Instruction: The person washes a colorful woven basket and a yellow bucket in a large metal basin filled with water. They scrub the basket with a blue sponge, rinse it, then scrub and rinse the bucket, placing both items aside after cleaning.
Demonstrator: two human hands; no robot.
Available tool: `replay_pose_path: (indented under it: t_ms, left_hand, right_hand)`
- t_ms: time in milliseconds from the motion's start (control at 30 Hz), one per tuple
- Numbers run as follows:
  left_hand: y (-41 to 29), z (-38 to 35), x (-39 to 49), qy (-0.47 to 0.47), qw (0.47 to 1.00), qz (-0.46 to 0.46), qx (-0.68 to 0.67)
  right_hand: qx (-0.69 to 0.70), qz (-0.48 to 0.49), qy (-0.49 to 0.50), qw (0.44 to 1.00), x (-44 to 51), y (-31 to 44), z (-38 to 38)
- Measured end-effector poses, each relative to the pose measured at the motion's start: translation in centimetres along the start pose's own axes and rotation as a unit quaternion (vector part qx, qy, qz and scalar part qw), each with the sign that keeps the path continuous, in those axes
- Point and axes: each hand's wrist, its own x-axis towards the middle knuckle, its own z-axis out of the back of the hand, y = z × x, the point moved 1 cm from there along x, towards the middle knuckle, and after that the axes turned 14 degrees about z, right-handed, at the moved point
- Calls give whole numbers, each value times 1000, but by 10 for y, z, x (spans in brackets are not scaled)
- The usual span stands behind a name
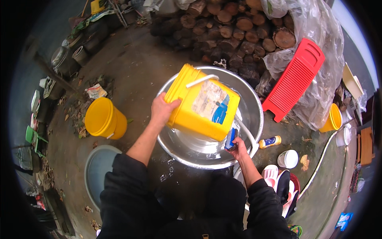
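Note:
My left hand [163, 109] grips the rim end of a yellow square plastic bucket [185, 112], tipped on its side over a large round metal basin [259, 110]. The bucket has a white handle [203, 80] and a worn, partly torn label [210, 101]. Below the bucket's lower right corner, my right hand [238, 149] holds a blue scrubbing brush [230, 139]; whether its bristles touch the bucket is unclear. A pale hose [247, 131] runs over the basin's right rim beside this hand. Some water shows in the basin.
A yellow bucket [100, 116] and grey tub [89, 176] stand left. Right are a red washboard [294, 80], a yellow bottle [270, 142], a white container [288, 159] and shoes [283, 185] in a red basin. Stacked logs [244, 24] lie beyond the metal basin.

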Motion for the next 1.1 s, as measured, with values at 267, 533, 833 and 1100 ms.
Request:
replay_pose_path:
  t_ms: [267, 533, 833, 1100]
  left_hand:
    - [114, -56, 36, 72, 986, 138, -62]
    - [158, -38, 79, -50, 980, 150, 119]
    - [113, -63, 56, -107, 941, 196, 254]
    - [119, -66, 35, -123, 949, 201, 210]
  right_hand:
    - [-87, 52, -131, 986, 42, -18, 44]
    - [-517, 59, -256, 815, 115, -63, 42]
    - [-544, 571, 64, 611, 17, -3, -123]
    - [-600, 580, -86, 544, 65, -3, -81]
